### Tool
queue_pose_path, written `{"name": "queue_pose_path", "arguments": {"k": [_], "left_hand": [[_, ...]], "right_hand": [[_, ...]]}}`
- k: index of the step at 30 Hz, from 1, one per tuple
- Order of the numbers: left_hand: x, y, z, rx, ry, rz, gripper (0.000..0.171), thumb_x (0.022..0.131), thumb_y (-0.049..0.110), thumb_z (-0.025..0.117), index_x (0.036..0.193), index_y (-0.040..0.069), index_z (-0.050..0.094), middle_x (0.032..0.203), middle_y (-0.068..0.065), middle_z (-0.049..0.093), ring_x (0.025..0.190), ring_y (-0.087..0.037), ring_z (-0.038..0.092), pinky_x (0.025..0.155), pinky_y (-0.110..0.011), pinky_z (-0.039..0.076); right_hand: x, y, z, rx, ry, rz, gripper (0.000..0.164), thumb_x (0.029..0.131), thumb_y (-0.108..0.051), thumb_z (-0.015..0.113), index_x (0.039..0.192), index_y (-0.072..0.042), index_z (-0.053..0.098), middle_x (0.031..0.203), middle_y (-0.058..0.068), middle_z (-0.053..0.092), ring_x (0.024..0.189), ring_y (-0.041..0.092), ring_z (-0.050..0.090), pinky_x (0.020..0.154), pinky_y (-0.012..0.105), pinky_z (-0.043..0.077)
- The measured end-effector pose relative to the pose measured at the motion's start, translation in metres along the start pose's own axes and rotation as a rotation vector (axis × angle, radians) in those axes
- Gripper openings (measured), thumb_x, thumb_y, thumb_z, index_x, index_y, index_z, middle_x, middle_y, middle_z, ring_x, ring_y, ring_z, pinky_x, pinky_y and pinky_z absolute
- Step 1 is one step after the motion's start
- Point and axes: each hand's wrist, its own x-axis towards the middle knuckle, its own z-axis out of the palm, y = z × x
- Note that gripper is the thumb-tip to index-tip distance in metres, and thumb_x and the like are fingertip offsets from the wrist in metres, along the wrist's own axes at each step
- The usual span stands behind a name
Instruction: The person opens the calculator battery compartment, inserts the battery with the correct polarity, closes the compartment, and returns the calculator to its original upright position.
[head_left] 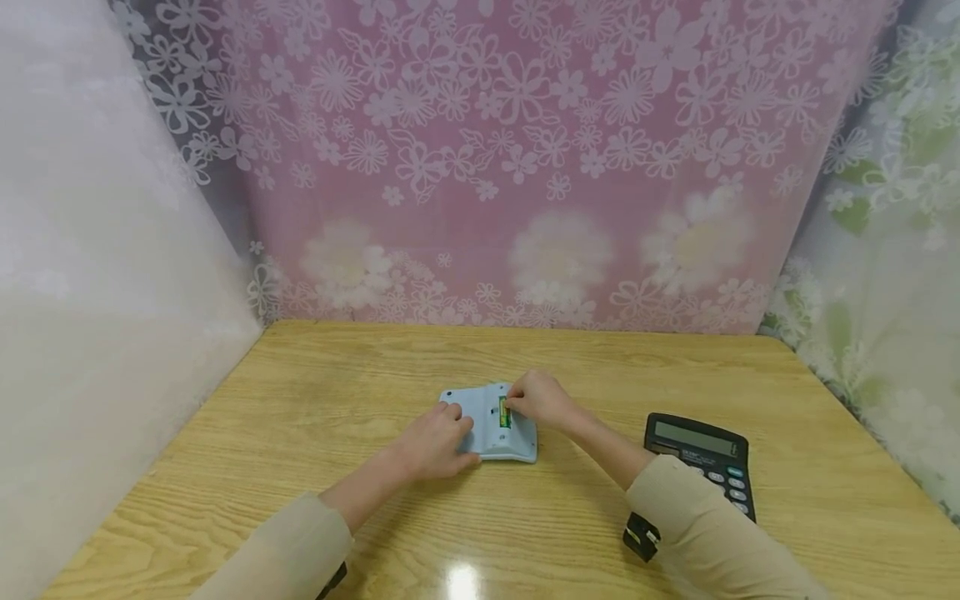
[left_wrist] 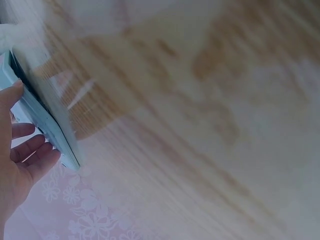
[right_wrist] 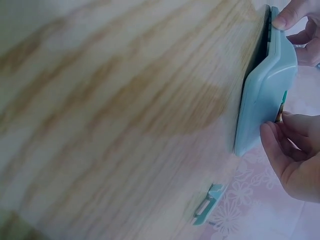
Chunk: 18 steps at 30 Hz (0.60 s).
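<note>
A light blue calculator (head_left: pixel 480 425) lies face down on the table, its back turned up. In the battery slot shows a green and yellow battery (head_left: pixel 505 413). My left hand (head_left: pixel 437 442) holds the calculator's left side, thumb at the near edge and fingers over the back; the left wrist view has this hand (left_wrist: pixel 22 150) against the pale casing (left_wrist: pixel 42 120). With thumb and forefinger my right hand (head_left: pixel 542 400) pinches at the battery. From the right wrist, the battery's end (right_wrist: pixel 281 107) pokes up beside the fingertips of the right hand (right_wrist: pixel 295 155).
A black desk calculator (head_left: pixel 697 442) lies face up on the right, partly covered by the right sleeve (head_left: pixel 705 517). In the right wrist view a small light blue cover piece (right_wrist: pixel 208 205) rests on the wooden table (head_left: pixel 360 367). Floral curtains (head_left: pixel 510 167) hang behind and beside it.
</note>
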Motion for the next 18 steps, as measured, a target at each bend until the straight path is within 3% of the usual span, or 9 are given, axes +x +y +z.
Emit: {"name": "queue_pose_path", "arguments": {"k": [12,18], "left_hand": [[-0.0007,0.0015,-0.0008,0.009,-0.005,0.001,0.042,0.083,0.046,0.065,0.097,0.007,0.063,0.08,0.0,0.047,0.072,-0.014,0.041,0.064,-0.024,0.037],[-0.0003,0.0011,-0.0003,0.01,0.013,0.005,0.042,0.083,0.045,0.066,0.096,0.006,0.063,0.079,0.0,0.046,0.071,-0.014,0.04,0.063,-0.024,0.036]], "right_hand": [[0.0032,0.0009,0.0,-0.056,0.01,-0.044,0.01,0.083,-0.01,0.068,0.078,-0.004,0.074,0.074,0.001,0.067,0.059,0.008,0.05,0.052,0.02,0.04],[0.0022,0.0001,-0.001,-0.059,0.005,-0.044,0.01,0.084,-0.011,0.069,0.08,-0.004,0.075,0.08,0.003,0.069,0.064,0.008,0.055,0.055,0.021,0.044]]}}
